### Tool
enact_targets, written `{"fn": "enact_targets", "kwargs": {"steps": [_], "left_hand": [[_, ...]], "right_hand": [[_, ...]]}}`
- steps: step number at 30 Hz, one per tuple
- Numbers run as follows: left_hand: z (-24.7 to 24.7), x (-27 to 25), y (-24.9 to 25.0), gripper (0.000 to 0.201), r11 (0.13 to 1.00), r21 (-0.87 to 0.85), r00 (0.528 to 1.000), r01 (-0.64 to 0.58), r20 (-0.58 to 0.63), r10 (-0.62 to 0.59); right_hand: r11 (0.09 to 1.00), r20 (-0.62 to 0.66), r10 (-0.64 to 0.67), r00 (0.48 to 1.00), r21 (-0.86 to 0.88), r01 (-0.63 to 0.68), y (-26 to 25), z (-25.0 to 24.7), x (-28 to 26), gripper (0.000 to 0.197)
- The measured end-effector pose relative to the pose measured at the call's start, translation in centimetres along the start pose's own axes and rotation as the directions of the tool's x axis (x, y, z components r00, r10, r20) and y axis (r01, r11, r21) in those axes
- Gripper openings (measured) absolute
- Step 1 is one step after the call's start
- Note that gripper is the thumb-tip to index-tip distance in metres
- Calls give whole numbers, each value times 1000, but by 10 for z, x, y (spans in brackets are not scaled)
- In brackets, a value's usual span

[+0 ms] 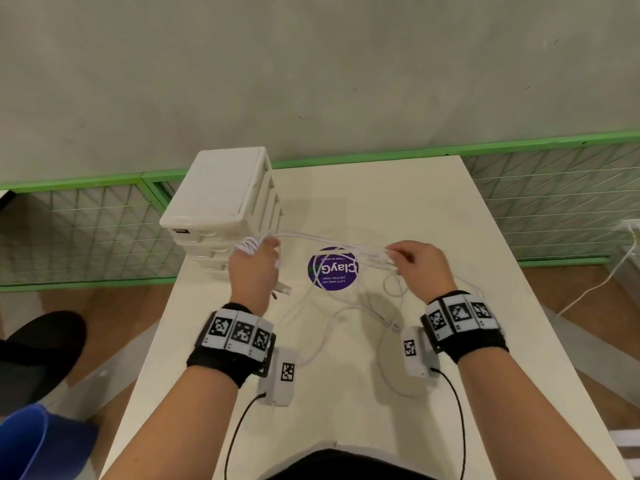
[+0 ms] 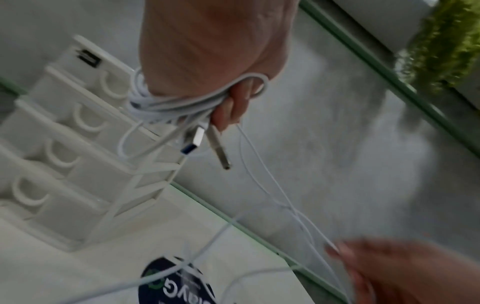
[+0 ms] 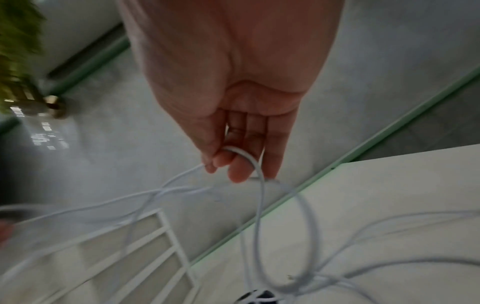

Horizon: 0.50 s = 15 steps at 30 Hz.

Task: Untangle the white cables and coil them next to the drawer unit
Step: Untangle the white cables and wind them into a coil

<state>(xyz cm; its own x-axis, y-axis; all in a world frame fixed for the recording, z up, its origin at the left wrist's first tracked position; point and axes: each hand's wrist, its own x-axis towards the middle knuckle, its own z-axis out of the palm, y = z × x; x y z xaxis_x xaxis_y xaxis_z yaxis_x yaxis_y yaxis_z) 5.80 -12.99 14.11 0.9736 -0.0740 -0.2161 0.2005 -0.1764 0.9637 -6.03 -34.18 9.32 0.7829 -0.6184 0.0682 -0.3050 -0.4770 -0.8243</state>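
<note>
My left hand (image 1: 254,268) is raised beside the white drawer unit (image 1: 221,206) and grips a bundle of coiled white cable (image 2: 166,105), with two plugs (image 2: 197,137) dangling below its fingers. White cable strands (image 1: 322,239) stretch from that bundle across to my right hand (image 1: 419,263). The right hand pinches a strand (image 3: 241,154) between thumb and fingers above the table. More tangled white cable (image 1: 353,306) lies in loose loops on the white table (image 1: 450,237) between and below my hands.
A round purple sticker (image 1: 332,268) sits on the table under the stretched cables. A green-framed wire fence (image 1: 554,202) runs behind the table. Another white cord (image 1: 602,282) trails over the floor at the right. A dark shoe (image 1: 38,344) shows at the left.
</note>
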Motion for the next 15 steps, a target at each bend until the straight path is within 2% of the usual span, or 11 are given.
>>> {"fn": "enact_targets", "kwargs": {"steps": [3, 5, 8, 10, 12, 15], "left_hand": [[-13, 13, 2, 9, 995, -102, 996, 9, -89, -18], [-13, 13, 1, 9, 997, -75, 997, 4, -79, -10], [-4, 6, -1, 17, 999, -44, 1000, -15, 24, 16], [4, 0, 1, 24, 999, -35, 998, -16, 57, 18], [9, -4, 3, 30, 1000, -7, 996, -13, 84, 13], [12, -10, 5, 39, 997, 57, 986, -48, 164, 38]], "right_hand": [[965, -118, 263, 958, 35, -261, 35, -13, 8, 18], [934, -134, 348, 928, -32, -355, 47, -15, 11, 19], [925, -52, 348, 936, -145, -352, 45, -11, 11, 24], [945, 29, 310, 950, -116, -305, 36, -5, 12, 27], [965, 71, 249, 966, 67, -254, 20, -2, 9, 24], [936, 132, 158, 978, 294, -191, -13, 1, 5, 19]]}}
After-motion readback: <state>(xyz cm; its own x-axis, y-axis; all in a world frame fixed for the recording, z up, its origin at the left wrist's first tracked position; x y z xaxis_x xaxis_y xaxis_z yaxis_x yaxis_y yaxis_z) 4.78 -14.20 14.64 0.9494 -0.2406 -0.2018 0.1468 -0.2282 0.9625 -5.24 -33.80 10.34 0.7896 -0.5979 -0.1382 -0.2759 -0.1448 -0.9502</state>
